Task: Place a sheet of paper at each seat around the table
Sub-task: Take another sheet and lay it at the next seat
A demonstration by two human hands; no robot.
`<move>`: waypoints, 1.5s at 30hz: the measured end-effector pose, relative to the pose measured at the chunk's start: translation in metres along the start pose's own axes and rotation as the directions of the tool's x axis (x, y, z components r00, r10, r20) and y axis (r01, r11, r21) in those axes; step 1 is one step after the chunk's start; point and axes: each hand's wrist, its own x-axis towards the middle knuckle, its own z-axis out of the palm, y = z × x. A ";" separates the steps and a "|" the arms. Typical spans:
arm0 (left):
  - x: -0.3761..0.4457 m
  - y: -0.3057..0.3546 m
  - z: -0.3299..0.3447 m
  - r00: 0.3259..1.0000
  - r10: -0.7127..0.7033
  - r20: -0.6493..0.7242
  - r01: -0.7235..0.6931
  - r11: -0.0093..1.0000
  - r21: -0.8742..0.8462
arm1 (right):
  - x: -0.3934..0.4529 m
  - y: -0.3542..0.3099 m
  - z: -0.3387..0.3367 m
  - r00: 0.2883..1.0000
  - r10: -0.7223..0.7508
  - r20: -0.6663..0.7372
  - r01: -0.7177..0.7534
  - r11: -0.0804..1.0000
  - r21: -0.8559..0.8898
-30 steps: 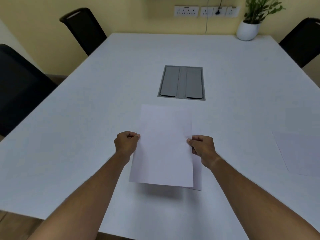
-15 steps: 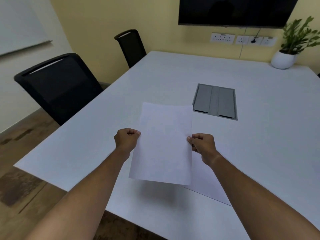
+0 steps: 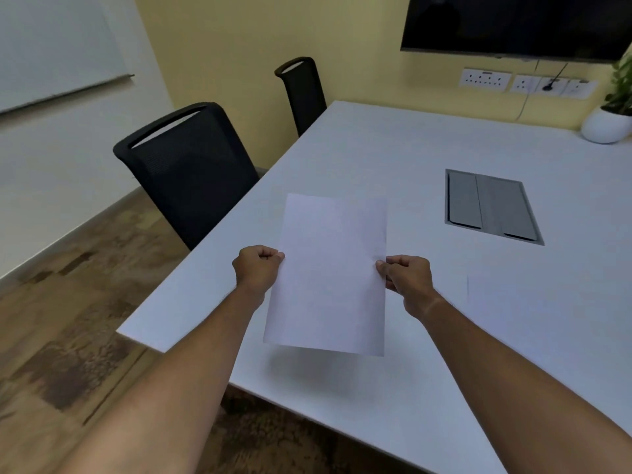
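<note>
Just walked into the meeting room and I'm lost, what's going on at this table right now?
A person is holding one sheet of paper by its side edges, left hand on one edge and right hand on the other. The sheet hangs above the white table near its corner, casting a shadow, so it is not set down yet. Two black chairs stand along the table's left side, the nearer chair closest to the sheet. It looks like paper is being laid out seat by seat.

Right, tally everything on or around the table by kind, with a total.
Black chairs: 2
Sheets of paper: 1, held in both hands
Potted plants: 1
Table cable boxes: 1
Total: 5
</note>
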 end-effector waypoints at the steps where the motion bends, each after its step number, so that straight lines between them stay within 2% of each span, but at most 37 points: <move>1: 0.008 -0.002 -0.008 1.000 0.001 0.000 -0.001 1.000 0.001 | 0.001 -0.002 0.011 1.000 0.003 -0.004 -0.003 1.000 -0.004; 7: 0.060 -0.006 -0.031 1.000 0.002 0.014 -0.002 1.000 -0.004 | 0.019 -0.006 0.062 1.000 0.008 0.005 -0.008 1.000 -0.013; 15: 0.140 -0.006 -0.031 0.999 0.009 0.041 -0.010 1.000 0.026 | 0.076 -0.009 0.112 1.000 0.028 -0.014 -0.028 1.000 0.015; 26: 0.242 -0.010 -0.012 0.988 -0.105 0.110 0.096 0.992 0.085 | 0.143 -0.007 0.157 0.993 0.114 -0.012 -0.113 0.989 0.091; 31: 0.278 -0.012 -0.011 0.926 -0.204 0.317 0.209 0.978 0.017 | 0.160 -0.009 0.167 0.988 0.153 -0.029 -0.144 0.971 0.192; 35: 0.297 -0.015 -0.016 0.885 -0.245 0.395 0.293 0.954 -0.066 | 0.174 -0.011 0.176 0.974 0.209 -0.084 -0.172 0.932 0.320; 40: 0.305 -0.020 -0.012 0.791 -0.231 0.567 0.507 0.765 -0.396 | 0.182 -0.013 0.204 0.941 0.291 -0.172 -0.158 0.829 0.537; 42: 0.306 -0.021 -0.007 0.794 -0.211 0.570 0.506 0.748 -0.429 | 0.185 -0.012 0.218 0.926 0.321 -0.196 -0.144 0.784 0.603; 45: 0.309 -0.024 0.000 0.829 -0.162 0.535 0.418 0.815 -0.400 | 0.186 -0.012 0.237 0.906 0.355 -0.230 -0.123 0.741 0.660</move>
